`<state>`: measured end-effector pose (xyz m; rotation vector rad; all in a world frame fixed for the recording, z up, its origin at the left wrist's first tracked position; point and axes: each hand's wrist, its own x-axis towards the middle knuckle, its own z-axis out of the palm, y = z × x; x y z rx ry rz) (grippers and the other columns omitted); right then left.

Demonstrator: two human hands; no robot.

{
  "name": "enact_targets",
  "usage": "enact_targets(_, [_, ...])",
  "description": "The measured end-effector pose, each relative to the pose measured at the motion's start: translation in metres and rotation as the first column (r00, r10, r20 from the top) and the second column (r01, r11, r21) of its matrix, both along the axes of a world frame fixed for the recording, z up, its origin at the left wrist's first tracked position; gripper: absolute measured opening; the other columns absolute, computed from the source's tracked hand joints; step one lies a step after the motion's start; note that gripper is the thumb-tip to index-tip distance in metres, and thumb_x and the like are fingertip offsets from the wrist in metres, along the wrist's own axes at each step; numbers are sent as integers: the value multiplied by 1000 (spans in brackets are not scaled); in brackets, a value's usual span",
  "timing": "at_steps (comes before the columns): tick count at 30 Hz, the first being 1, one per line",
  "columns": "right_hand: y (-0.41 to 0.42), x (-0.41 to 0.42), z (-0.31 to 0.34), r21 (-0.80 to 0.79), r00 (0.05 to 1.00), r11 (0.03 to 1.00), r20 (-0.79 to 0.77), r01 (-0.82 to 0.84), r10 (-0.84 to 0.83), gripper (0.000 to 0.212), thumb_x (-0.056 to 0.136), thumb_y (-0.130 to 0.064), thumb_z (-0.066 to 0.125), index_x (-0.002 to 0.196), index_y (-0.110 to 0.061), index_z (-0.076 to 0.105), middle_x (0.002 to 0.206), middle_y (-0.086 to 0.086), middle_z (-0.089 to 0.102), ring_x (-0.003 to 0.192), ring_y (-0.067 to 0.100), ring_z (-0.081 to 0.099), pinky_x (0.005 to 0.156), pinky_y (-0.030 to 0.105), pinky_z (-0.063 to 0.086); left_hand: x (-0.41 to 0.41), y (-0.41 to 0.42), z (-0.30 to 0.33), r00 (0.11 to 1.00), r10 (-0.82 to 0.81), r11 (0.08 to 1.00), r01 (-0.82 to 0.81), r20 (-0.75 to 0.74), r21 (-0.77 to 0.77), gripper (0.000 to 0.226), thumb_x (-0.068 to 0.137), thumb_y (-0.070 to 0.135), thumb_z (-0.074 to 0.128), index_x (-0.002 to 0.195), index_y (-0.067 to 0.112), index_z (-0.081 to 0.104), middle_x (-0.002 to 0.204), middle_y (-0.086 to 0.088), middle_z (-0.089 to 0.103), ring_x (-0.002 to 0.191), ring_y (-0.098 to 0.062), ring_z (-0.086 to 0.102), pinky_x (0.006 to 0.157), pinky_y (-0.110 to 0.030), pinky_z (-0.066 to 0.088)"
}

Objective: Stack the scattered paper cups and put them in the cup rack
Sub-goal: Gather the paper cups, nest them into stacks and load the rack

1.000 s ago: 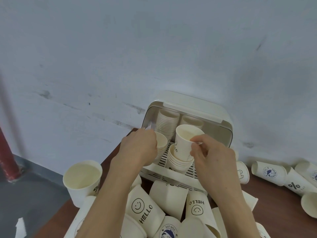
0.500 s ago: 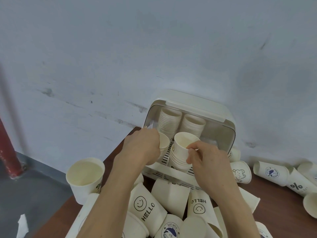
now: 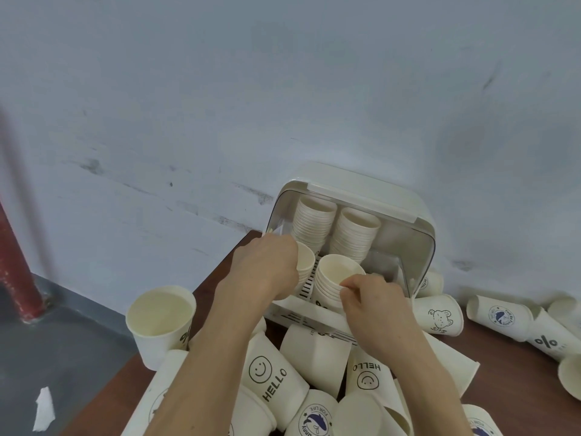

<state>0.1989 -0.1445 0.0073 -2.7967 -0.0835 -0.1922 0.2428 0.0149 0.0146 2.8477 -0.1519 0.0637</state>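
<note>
right hand (image 3: 374,305) pinches cup (image 3: 338,272) rim to seat it | left hand (image 3: 267,265) grips adjacent stack (image 3: 305,262), steadying it | rack (image 3: 361,196) open

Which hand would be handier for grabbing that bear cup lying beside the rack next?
Probably the right hand. It sits nearest the bear cup, which lies just right of the cup rack. The left hand grips the left front stack, and would have to cross over.
</note>
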Motion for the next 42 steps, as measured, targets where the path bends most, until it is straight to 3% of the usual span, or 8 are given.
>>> enact_targets(6, [0, 2, -3, -58, 1000, 998, -29, -5, 3, 30, 101, -24, 38, 113, -20, 64, 104, 1, 65, 84, 15, 42, 72, 29, 38, -1, -1, 0, 1000, 11, 1000, -11, 13, -3, 18, 88, 9, 47, 72, 17, 45, 72, 1, 41, 72, -21, 45, 64, -33, 38])
enact_targets(9, [-1, 1, -2, -62, 999, 998, -31, -10, 8, 30, 101, -25, 37, 117, -21, 62, 108, 1, 64, 84, 15, 40, 73, 29, 39, -1, -1, -1, 1000, 15, 1000, -15, 16, 0, 16, 89, 12, 48, 96, 16, 62, 92, -2, 55, 79, -21, 47, 67, -33, 39])
enact_targets(13, [-1, 0, -1, -76, 999, 997, -32, -15, 12, 29, 101, -25, 36, 116, -21, 61, 107, 1, 64, 83, 16, 41, 73, 30, 39, -1, -1, -1, 1000, 5, 1000, -5, -9, 10, 28, 91, 15, 49, 114, 21, 64, 110, -4, 61, 82, -21, 48, 69, -33, 39])
enact_targets(17, [0, 1, -3, -59, 1000, 998, -21, -20, 19, 29, 101, -24, 38, 110, -19, 65, 102, 2, 66, 94, 21, 55, 78, 32, 46, -3, 0, 1, 1000, 17, 1000, -17, 17, 8, 25, 92, 15, 48, 111, 21, 64, 108, -4, 61, 82, -21, 47, 67, -33, 37])
enact_targets(23, [-1, 0, -4, -95, 999, 995, -21, -35, 33, 31, 101, -25, 39, 117, -22, 65, 114, 1, 66, 105, 23, 57, 84, 33, 45, -9, -3, 9, 994, 29, 999, -27, 109, -24, 11, 93, 21, 46, 91, 18, 56, 97, -3, 53, 80, -22, 45, 65, -32, 35])
enact_targets(28, [-3, -3, -1, -17, 999, 1000, 29, -15, 16, 35, 99, -29, 42, 131, -26, 56, 121, 1, 65, 115, 23, 56, 92, 37, 47, -13, -10, 13, 978, 22, 998, -9, 208, -64, 29, 94, 23, 44, 66, 17, 41, 77, -1, 44, 70, -22, 43, 60, -30, 32])
enact_targets(37, [-10, -30, 26, 25, 980, 1000, 201, 5, -10, 32, 97, -28, 44, 123, -27, 62, 109, -3, 70, 106, 22, 59, 89, 37, 47, -29, -31, 16, 917, -14, 990, 69, 398, -124, 21, 94, 24, 42, 88, 20, 62, 80, -2, 60, 77, -26, 54, 61, -32, 39])
enact_targets(42, [-21, -69, 40, 129, 948, 992, 313, 13, -53, 20, 95, -21, 49, 104, -20, 67, 82, -2, 70, 83, 20, 61, 77, 36, 45, -66, -38, 18, 916, 20, 977, 67, 402, -201, 24, 95, 23, 41, 91, 22, 64, 86, 1, 64, 81, -24, 58, 64, -32, 42])
